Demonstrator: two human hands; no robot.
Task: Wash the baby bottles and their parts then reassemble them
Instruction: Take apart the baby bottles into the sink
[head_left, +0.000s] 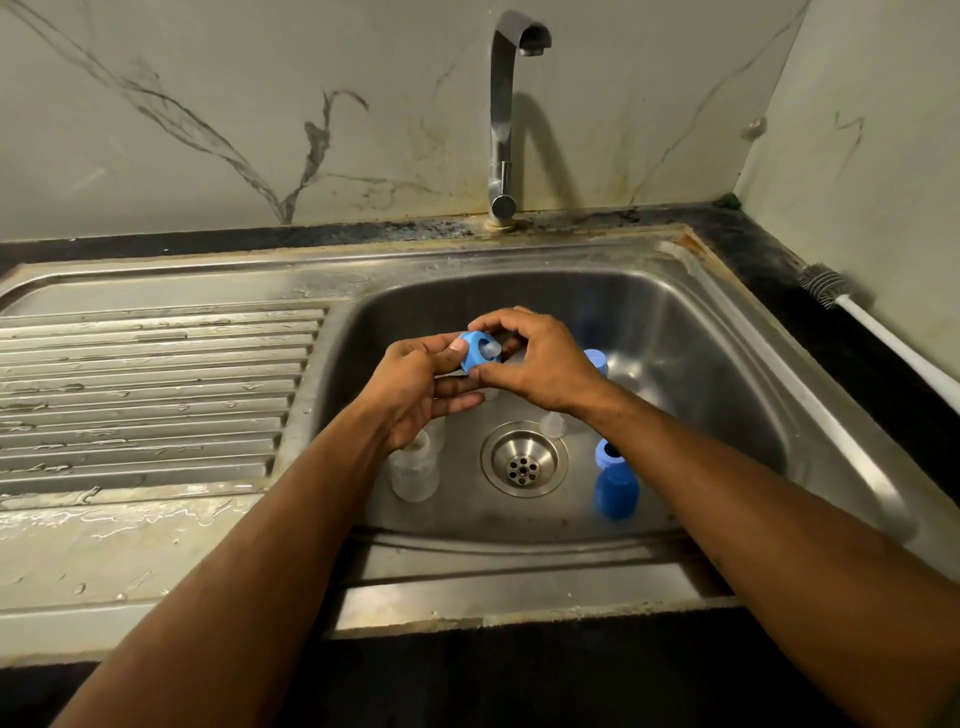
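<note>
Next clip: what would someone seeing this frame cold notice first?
First, both hands, left and right, meeting above the sink, pinching a blue ring with a clear teat poking through it. Next, the parts on the basin floor: a clear bottle left of the drain and a blue cap right of it. The tap runs no water.

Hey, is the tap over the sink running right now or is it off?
Off, as far as the view shows. No stream falls from the faucet spout, and the sink basin below holds no pooled water, only wet patches.
</note>
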